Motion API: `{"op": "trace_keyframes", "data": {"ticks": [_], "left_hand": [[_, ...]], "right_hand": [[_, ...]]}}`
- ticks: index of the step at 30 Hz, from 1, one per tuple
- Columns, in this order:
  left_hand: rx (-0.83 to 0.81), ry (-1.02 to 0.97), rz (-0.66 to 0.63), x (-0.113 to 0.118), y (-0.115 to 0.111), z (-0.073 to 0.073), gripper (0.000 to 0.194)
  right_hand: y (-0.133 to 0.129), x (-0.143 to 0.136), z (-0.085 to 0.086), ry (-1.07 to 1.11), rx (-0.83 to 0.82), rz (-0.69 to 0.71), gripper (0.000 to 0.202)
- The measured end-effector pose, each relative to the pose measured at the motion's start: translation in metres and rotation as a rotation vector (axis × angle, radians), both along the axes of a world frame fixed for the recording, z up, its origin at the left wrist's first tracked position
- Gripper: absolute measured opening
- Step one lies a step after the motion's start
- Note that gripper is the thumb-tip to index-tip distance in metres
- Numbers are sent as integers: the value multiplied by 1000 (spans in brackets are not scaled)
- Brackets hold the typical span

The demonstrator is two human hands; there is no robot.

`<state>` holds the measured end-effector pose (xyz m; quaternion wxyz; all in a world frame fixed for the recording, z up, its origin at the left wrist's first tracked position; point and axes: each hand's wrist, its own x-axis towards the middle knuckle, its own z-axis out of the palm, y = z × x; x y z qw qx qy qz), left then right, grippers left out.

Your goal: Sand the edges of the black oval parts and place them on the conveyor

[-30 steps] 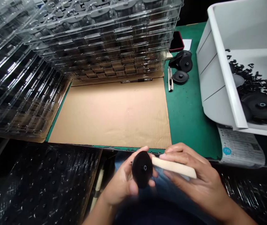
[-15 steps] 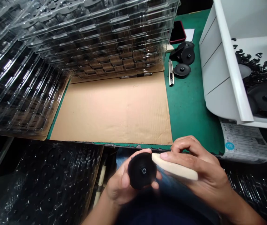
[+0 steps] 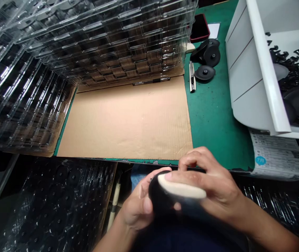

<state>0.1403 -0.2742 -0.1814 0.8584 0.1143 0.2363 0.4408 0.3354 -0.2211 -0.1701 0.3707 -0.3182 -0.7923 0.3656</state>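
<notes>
My left hand point(image 3: 136, 206) is closed round the edge of a black round disc point(image 3: 157, 194), held near my lap below the table edge. The disc has a small raised centre, now partly hidden. Pinched in my right hand point(image 3: 216, 185) is a cream-coloured, elongated pad point(image 3: 183, 188), with a finger lying along its top. The pad lies across the upper right of the disc's face and appears to touch it. Motion blurs the disc's lower part and the pad's edge.
A cardboard sheet point(image 3: 128, 122) lies on the green table point(image 3: 212, 119), with a pen point(image 3: 152, 81) at its back. Clear plastic trays point(image 3: 107, 42) are stacked behind and left. Right stand a utility knife point(image 3: 192, 77), black discs point(image 3: 205, 73) and a white bin point(image 3: 249, 70) of black parts.
My right hand has moved left, bringing the pad from the disc's right edge over its face. My left hand still holds the disc, slightly further right. The view has shifted a little.
</notes>
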Motion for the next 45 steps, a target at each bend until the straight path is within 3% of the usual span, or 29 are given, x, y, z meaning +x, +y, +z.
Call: {"op": "trace_keyframes", "data": {"ticks": [4,10,16,21,24,28,31,37,42,45], "left_hand": [[-4,-1,-13,-2,-1,-2,64],[5,-31,-9,0,-1,-2,61],[-6,-22,-6,0,0,-4,61],[-16,45,-13,1,0,-7,65],[-4,135,24,-1,2,-5,65],[18,150,76,-4,4,-3,61],[42,142,105,-1,4,-5,59],[32,243,201,4,1,-5,66],[19,266,339,4,0,-6,62],[42,253,307,5,0,-10,63]], "right_hand": [[0,5,-3,-31,-25,-72,46],[1,-9,8,51,-62,71,37],[3,3,-2,-7,-54,-25,42],[0,-5,10,59,-91,101,43],[-1,-4,10,154,-114,91,44],[-4,1,2,182,-192,-123,39],[-6,-8,1,163,-177,-202,31],[-14,-40,11,228,-103,-209,23],[-26,-34,9,160,-148,-88,26],[-25,-31,9,156,-105,-76,28]]}}
